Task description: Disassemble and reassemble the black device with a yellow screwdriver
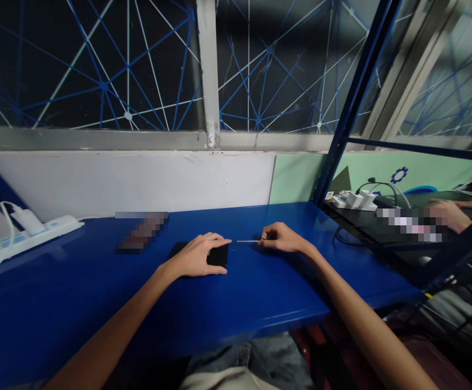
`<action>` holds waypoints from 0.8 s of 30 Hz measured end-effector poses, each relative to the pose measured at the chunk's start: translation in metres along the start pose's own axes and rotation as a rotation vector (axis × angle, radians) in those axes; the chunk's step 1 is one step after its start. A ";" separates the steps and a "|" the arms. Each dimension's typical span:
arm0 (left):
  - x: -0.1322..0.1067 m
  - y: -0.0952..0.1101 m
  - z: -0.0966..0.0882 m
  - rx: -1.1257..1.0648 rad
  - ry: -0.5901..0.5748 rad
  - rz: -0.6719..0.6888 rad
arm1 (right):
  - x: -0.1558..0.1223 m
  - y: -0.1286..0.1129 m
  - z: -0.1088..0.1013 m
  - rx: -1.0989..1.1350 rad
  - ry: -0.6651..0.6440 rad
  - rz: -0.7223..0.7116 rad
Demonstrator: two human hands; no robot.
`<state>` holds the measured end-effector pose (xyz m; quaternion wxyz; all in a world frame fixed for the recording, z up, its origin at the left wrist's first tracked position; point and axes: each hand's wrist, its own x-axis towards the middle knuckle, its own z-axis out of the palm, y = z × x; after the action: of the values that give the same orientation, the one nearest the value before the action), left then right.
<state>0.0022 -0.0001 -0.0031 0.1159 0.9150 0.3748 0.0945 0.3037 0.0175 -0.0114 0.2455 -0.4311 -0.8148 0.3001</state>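
My left hand [197,254] lies over a black flat rectangular device [217,256] on the blue table. Its thumb runs along the near edge and its fingers along the far edge, the index fingertip reaching past the right side. To the right, my right hand [282,238] is closed around what looks like a slim screwdriver [247,241]. The thin metal shaft points left, its tip just short of my left index finger and apart from the device. Most of the dark handle is hidden by my fingers.
A blurred-out object [142,233] lies on the blue table [244,303] at back left. White power strips stand at far left [52,230] and on the right-hand neighbouring desk [353,201]. A blue metal post [341,124] rises at back right. Another person's hand [449,214] shows beyond it.
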 end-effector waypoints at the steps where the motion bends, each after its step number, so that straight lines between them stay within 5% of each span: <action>1: 0.000 -0.003 0.000 -0.005 0.000 -0.015 | 0.000 -0.001 0.000 0.030 -0.038 0.012; 7: 0.001 -0.008 0.004 -0.001 0.059 -0.023 | 0.001 -0.008 0.009 0.158 -0.206 0.052; 24: 0.002 -0.007 0.006 -0.007 0.095 -0.014 | 0.002 -0.010 0.017 0.211 -0.203 0.021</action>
<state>0.0009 0.0051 -0.0106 0.1017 0.9063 0.3861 0.1382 0.2860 0.0101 -0.0163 0.2028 -0.3787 -0.7949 0.4285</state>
